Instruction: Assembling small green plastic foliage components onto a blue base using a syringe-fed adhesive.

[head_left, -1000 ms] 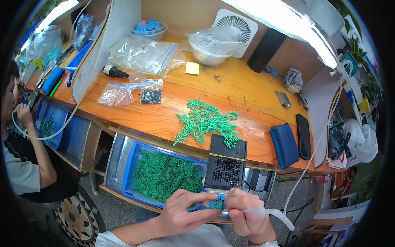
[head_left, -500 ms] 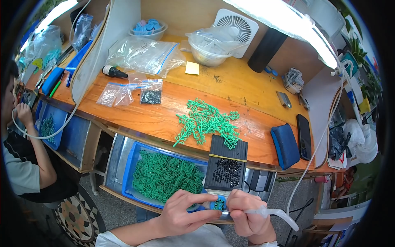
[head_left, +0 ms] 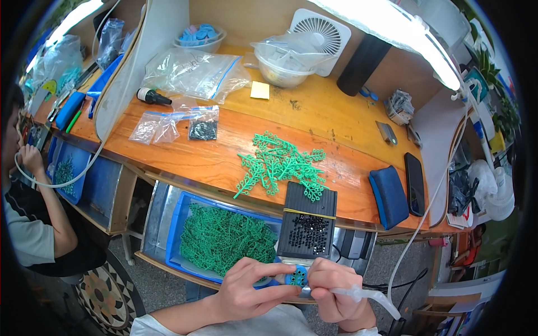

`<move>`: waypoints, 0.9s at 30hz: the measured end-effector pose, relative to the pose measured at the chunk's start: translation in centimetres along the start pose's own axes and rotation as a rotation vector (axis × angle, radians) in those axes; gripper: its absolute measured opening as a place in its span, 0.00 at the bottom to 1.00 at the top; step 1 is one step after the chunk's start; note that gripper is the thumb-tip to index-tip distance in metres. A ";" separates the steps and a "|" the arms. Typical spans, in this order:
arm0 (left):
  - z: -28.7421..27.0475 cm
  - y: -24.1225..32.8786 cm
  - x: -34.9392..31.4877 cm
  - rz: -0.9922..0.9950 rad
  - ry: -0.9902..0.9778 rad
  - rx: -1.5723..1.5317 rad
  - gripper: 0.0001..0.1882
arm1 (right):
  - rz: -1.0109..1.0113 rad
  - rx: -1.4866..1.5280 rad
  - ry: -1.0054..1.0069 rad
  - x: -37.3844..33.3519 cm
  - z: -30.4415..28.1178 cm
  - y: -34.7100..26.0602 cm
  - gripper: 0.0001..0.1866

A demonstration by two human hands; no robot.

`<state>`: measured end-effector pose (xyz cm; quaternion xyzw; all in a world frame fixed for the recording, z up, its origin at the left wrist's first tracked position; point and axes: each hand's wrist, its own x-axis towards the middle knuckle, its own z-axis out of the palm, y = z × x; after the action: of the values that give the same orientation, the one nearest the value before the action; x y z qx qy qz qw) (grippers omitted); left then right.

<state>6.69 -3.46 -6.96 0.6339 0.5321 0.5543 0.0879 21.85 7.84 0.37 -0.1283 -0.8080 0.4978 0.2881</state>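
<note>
Between the fingers of my left hand (head_left: 246, 290) is a small blue piece (head_left: 297, 276), its face showing green rings with dark centres. My right hand (head_left: 336, 287) pinches close against its right side. A translucent white tube (head_left: 376, 297) comes out of that fist and bends down to the right; the tip at the blue piece is hidden by fingers. Just beyond my hands stands a black ridged tray (head_left: 308, 224) holding many tiny black beads, a yellow rubber band around it. Green branching plastic-looking sprigs (head_left: 277, 162) lie behind, partly over the tray's far end.
A blue bin (head_left: 175, 235) full of green sprigs sits in the open drawer (head_left: 154, 224). On the bench are zip bags (head_left: 202, 126), a dark bottle (head_left: 152, 96), a blue pouch (head_left: 388, 197) and a phone (head_left: 413, 185). Another person (head_left: 33, 224) sits at the left.
Both hands stay nearly still at the blue piece. The tube's free end has swung slightly downward and left, and the view has shifted a little.
</note>
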 end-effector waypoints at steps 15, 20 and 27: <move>0.1 -0.1 0.0 -0.001 -0.005 -0.003 0.16 | -0.018 0.034 -0.002 -0.3 0.0 0.6 0.14; -0.1 0.0 -0.1 -0.008 -0.007 0.003 0.16 | -0.049 0.029 -0.018 -0.1 -0.5 1.0 0.14; 0.0 -0.2 0.0 0.025 -0.019 0.033 0.15 | -0.069 -0.186 0.200 1.8 -0.4 1.2 0.03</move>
<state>6.52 -3.40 -7.12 0.6471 0.5324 0.5404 0.0758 20.53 9.57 0.03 -0.1755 -0.8218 0.3955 0.3708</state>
